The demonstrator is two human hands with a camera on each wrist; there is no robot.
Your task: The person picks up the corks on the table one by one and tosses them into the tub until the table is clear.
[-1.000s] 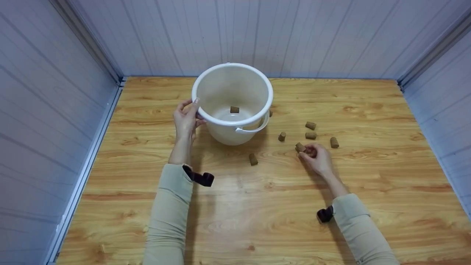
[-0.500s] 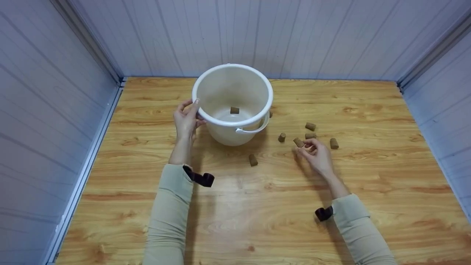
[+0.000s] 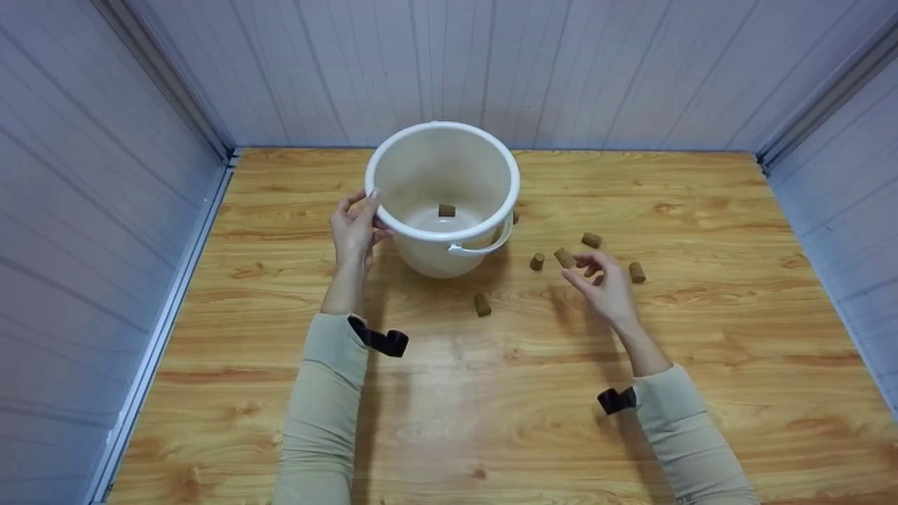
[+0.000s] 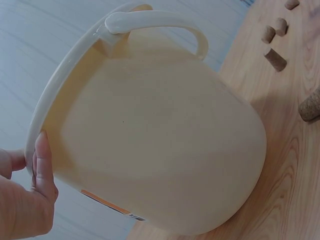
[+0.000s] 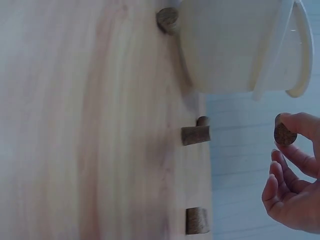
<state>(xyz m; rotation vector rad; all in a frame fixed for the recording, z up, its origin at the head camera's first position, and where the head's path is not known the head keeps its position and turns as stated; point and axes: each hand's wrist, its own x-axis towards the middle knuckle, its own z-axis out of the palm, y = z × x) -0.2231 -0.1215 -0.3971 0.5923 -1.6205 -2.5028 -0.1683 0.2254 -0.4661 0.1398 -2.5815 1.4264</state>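
Observation:
A white bucket (image 3: 440, 261) stands tilted or upright on the wooden table; I cannot tell exactly. My left hand (image 3: 353, 228) grips its rim on the left side, fingers and thumb around the edge. My right hand (image 3: 607, 286) pinches a cork (image 3: 564, 258) between thumb and fingers, and the right wrist view shows this cork (image 5: 285, 131) held clear of the tabletop. Inside the bucket, on its floor, lies another cork (image 3: 447, 210). Closest to the raised one is an upright cork (image 3: 537, 261).
Loose corks lie about: one in front of the bucket (image 3: 483, 304), one right of my hand (image 3: 636, 272), one farther back (image 3: 591, 240). Part of another cork (image 3: 516, 217) shows beside the bucket. The bucket's handle (image 3: 491, 245) hangs on its right. Panelled walls (image 3: 596, 77) border the table.
My right hand has lifted the pinched cork from near the table, shifting it slightly left and away from me. The left hand and bucket stay in place.

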